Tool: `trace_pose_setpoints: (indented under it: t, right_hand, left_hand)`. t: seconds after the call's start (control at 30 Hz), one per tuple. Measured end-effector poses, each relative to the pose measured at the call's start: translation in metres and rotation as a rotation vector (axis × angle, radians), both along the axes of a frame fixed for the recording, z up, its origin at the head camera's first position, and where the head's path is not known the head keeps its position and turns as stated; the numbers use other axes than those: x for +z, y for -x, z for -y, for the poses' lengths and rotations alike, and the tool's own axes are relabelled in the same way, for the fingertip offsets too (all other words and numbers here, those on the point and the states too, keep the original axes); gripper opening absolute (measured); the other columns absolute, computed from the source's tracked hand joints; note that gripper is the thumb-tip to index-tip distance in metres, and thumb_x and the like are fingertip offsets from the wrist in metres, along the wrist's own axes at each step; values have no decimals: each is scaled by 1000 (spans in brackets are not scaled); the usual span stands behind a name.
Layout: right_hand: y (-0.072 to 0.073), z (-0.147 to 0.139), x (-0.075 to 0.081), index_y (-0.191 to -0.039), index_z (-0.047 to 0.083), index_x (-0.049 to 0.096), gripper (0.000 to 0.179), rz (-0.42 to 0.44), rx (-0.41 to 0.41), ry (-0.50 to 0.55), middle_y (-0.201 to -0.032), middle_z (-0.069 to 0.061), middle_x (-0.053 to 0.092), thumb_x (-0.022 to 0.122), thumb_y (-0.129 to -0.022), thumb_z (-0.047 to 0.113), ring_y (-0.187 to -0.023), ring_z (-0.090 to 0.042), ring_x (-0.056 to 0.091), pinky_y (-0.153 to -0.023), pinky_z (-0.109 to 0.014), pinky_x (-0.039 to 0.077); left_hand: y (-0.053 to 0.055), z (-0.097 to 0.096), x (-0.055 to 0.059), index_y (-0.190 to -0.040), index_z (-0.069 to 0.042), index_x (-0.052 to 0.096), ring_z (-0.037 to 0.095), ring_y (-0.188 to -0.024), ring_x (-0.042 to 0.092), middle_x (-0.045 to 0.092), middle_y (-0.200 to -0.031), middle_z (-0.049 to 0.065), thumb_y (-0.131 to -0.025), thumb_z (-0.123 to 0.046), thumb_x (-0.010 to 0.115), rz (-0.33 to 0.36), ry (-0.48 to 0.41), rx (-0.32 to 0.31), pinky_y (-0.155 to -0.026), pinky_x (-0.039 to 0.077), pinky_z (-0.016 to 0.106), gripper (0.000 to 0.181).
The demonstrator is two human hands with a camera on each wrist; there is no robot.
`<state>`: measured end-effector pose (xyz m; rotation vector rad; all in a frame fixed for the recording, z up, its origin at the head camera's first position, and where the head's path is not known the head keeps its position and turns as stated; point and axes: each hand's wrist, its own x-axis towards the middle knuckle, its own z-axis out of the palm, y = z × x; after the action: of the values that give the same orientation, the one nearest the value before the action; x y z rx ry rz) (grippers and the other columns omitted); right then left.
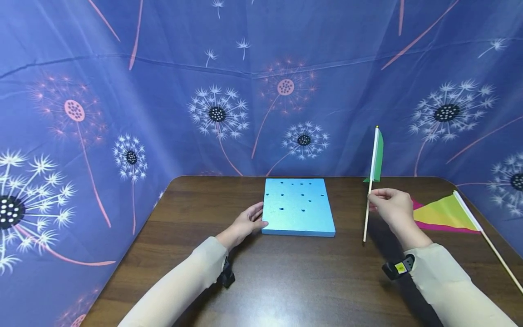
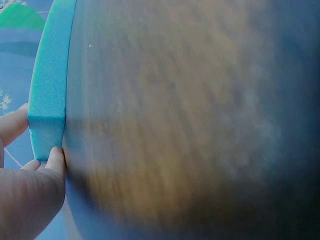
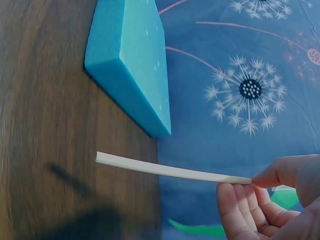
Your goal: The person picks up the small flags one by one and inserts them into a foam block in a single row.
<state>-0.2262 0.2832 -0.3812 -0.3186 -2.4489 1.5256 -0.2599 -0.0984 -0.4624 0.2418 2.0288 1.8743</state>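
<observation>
A thick light-blue foam block (image 1: 296, 215) with several small dark holes lies flat on the table in the head view. My left hand (image 1: 245, 223) holds it at its left edge, with the thumb by the near corner. Up close in the left wrist view, the fingers bracket the corner of the block (image 2: 50, 90). To the right of the block, my right hand (image 1: 392, 206) pinches the pale stick of a small green flag (image 1: 378, 156). The flag stands nearly upright, green cloth at the top. Below the fingertips, the bare stick (image 3: 165, 169) extends toward the tabletop.
On the right of the brown wooden table (image 1: 286, 277) lies a yellow-green pennant (image 1: 447, 213) with a magenta border, its white pole slanting toward the near right corner. A blue dandelion-print cloth (image 1: 347, 81) hangs behind the table.
</observation>
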Motion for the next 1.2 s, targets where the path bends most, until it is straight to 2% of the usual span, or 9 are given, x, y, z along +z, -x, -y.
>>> trace_pose_setpoints:
  t: [0.23, 0.47, 0.8, 1.2]
  right_hand:
    - [9, 15, -1, -114, -20, 57, 32, -62, 31, 145, -60, 23, 58, 57, -90, 2, -53, 4, 62, -57, -18, 59]
    - [14, 27, -1, -108, -17, 59, 26, -104, -1, 260, -61, 19, 62, 59, -89, 1, -54, 0, 64, -58, -19, 60]
    - [23, 48, 0, -108, -10, 65, 27, -170, -52, 153, -64, 21, 59, 64, -91, 10, -57, 4, 63, -60, -12, 57]
    - [33, 65, 2, -107, -8, 65, 24, -189, -58, 214, -68, 19, 61, 65, -91, 10, -61, 0, 66, -66, -18, 60]
  left_hand:
    - [1, -1, 1, -151, -4, 28, 28, -147, 26, 28, -158, 15, -90, 4, 62, 20, -10, 10, -120, 29, 37, 70]
    - [0, 0, 3, -153, -6, 24, 27, -147, 24, 25, -159, 14, -92, 2, 60, 20, -25, -20, -120, 29, 40, 71]
    - [1, 3, 1, -153, -5, 25, 28, -147, 24, 26, -159, 15, -92, 1, 61, 23, -23, -14, -120, 28, 41, 70]
    - [4, 3, -1, -153, -6, 24, 29, -147, 25, 26, -159, 16, -92, 0, 61, 33, -18, -19, -120, 28, 41, 71]
